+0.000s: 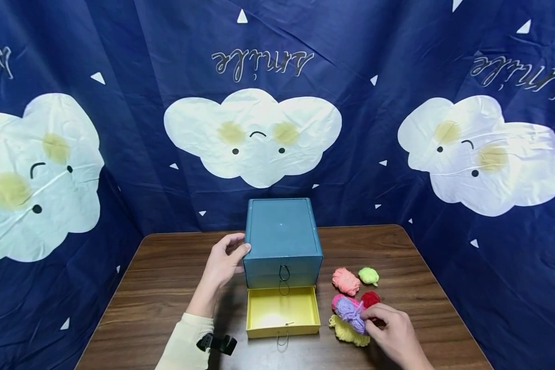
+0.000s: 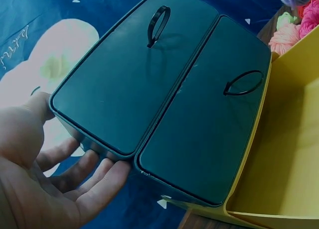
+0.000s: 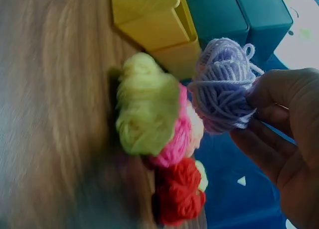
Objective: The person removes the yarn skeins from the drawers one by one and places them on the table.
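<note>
My right hand (image 1: 393,329) pinches a ball of lilac yarn (image 3: 224,87) between thumb and fingers, held over the other yarn balls at the right of the table. Under and beside it lie a yellow yarn ball (image 3: 147,107), a hot pink one (image 3: 174,144) and a red one (image 3: 180,191). My left hand (image 1: 223,259) rests against the left side of a teal drawer box (image 1: 282,228), thumb at its upper edge and fingers along the side. The box's yellow bottom drawer (image 1: 282,306) is pulled out, and its inside shows no yarn.
A salmon yarn ball (image 1: 346,281) and a small light green one (image 1: 368,276) lie further back, right of the box. Black loop pulls (image 2: 158,26) stand out from the teal drawer fronts. A blue curtain (image 1: 361,205) with white clouds surrounds the wooden table (image 1: 166,288).
</note>
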Action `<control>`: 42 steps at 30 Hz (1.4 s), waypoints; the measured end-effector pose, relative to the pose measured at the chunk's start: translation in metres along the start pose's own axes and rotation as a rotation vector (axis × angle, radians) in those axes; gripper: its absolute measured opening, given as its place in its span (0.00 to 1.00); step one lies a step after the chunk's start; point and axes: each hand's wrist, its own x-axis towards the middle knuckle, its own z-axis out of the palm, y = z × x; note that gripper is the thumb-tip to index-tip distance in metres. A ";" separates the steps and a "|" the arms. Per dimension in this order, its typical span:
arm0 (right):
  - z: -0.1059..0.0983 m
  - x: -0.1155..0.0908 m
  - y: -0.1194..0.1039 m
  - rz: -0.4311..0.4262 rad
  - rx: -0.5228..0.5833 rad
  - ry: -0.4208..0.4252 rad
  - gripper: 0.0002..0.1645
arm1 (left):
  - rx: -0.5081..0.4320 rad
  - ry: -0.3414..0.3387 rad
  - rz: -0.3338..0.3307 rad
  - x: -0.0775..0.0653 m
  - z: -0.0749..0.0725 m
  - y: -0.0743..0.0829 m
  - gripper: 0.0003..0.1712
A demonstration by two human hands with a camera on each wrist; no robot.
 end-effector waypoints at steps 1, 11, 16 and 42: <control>-0.002 -0.002 0.002 0.001 -0.001 0.002 0.25 | -0.001 0.001 0.001 0.000 0.000 0.000 0.26; -0.021 -0.021 0.018 0.057 -0.067 0.020 0.29 | -0.004 -0.009 0.000 0.003 0.000 -0.001 0.26; -0.027 -0.033 0.026 0.118 -0.106 0.046 0.28 | -0.009 -0.021 -0.002 0.003 0.000 0.000 0.27; -0.032 -0.066 0.057 0.310 -0.227 -0.022 0.24 | -0.014 -0.017 -0.012 0.002 0.000 0.000 0.27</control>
